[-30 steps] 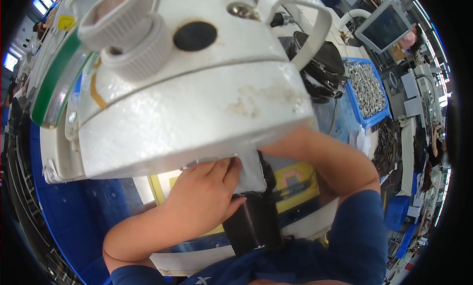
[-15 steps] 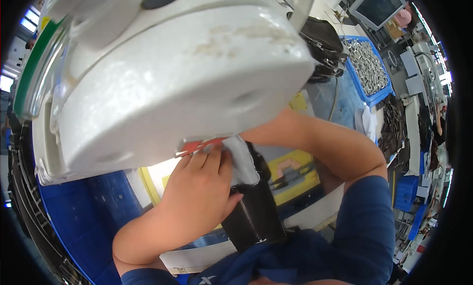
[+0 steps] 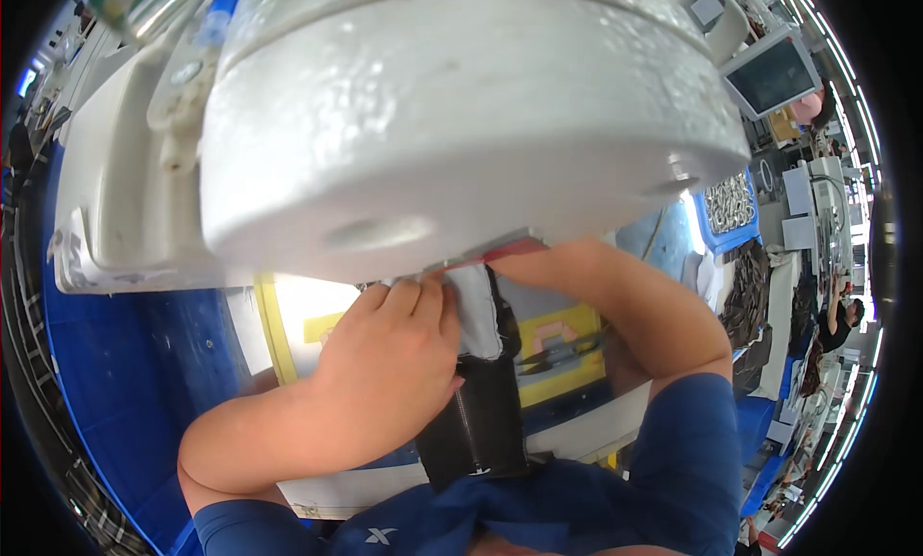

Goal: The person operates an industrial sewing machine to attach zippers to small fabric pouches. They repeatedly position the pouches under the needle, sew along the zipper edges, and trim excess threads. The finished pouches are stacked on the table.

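Observation:
A large white sewing machine head (image 3: 461,123) hangs over my hands and covers much of the work. A black zippered piece (image 3: 476,402) lies beneath it, stretching toward my body with its metal zip running lengthwise. Grey lining cloth (image 3: 481,321) with a frayed edge is on its far part. My left hand (image 3: 396,354) rests at the left side of this cloth, fingers bent and pressed together on it, thumb low against the black piece. My right hand (image 3: 538,265) reaches in from the right beside a red strip (image 3: 514,250) under the machine; its fingers are mostly hidden.
Yellow-edged work plate (image 3: 567,388) lies under the piece, with a dark tool-like shape (image 3: 558,354) on it. A blue bin (image 3: 144,383) stands left. At right are a blue tray of metal rings (image 3: 731,205), dark material pieces (image 3: 748,292) and a monitor (image 3: 771,73). A person (image 3: 846,316) sits far right.
The view has shifted, so the machine head appears farther right. Both hands stay at the zippered piece; the left hand's fingers look more bent, and more of the right hand shows.

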`<state>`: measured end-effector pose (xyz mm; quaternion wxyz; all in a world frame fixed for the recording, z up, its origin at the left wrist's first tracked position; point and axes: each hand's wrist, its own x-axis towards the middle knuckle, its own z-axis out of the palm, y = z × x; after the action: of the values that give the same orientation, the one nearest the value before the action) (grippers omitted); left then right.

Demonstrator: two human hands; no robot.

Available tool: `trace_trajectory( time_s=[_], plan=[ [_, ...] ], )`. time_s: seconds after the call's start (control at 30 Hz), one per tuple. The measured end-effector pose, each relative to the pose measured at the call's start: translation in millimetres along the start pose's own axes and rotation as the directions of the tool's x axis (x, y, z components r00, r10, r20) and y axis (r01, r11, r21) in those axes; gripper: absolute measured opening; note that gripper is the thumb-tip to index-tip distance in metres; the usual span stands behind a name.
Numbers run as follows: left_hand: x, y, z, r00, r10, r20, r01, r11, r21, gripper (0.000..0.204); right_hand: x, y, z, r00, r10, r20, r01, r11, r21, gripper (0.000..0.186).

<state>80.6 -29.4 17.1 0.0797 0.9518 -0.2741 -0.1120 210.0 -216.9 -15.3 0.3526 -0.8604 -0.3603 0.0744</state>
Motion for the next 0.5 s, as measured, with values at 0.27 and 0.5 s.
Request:
trace_trajectory(
  time_s=[0.27,0.5],
  plan=[
    [0,0,5,0.999,0.028,-0.035,-0.026,0.998,0.064,0.077,5,20,19,0.998,-0.062,-0.021,0.057,0.978,-0.201,0.023],
    [-3,0,3,0.999,0.034,0.037,-0.037,0.996,0.077,0.078,2,28,27,0.982,-0.191,-0.006,0.179,0.930,-0.322,0.020]
  ],
)
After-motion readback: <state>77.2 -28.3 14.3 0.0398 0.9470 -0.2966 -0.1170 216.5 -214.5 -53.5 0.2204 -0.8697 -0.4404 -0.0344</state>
